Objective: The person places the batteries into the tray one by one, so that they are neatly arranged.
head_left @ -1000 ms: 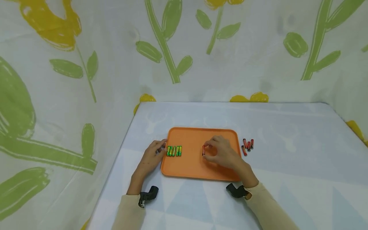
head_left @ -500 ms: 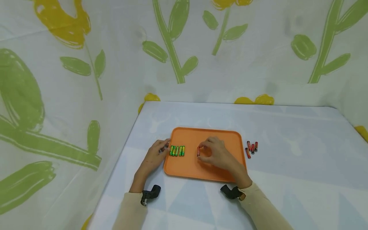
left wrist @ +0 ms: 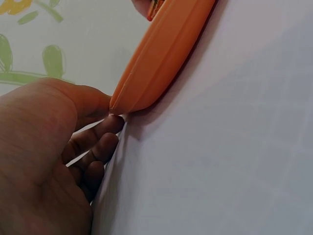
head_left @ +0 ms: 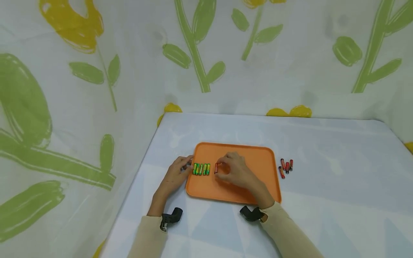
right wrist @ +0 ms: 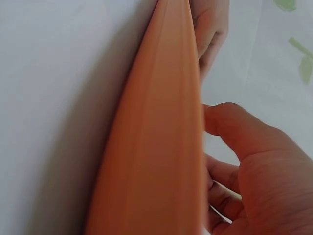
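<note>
An orange tray lies on the table. Toward its left side, several green batteries stand in a row, side by side. My right hand pinches a red battery by its two ends, between thumb and finger, just right of that row. At the tray's left rim, my left hand holds the edge; in the left wrist view the thumb meets the rim and the other fingers curl below it. The tray wall hides the battery in the right wrist view.
Several more red batteries lie loosely grouped on the pale table, to the right of the tray. A flower-patterned curtain stands behind the table and along its left side.
My right hand has moved left across the tray with the red battery, closer to the green row. The left hand stays at the tray's rim. The head view has shifted slightly.
</note>
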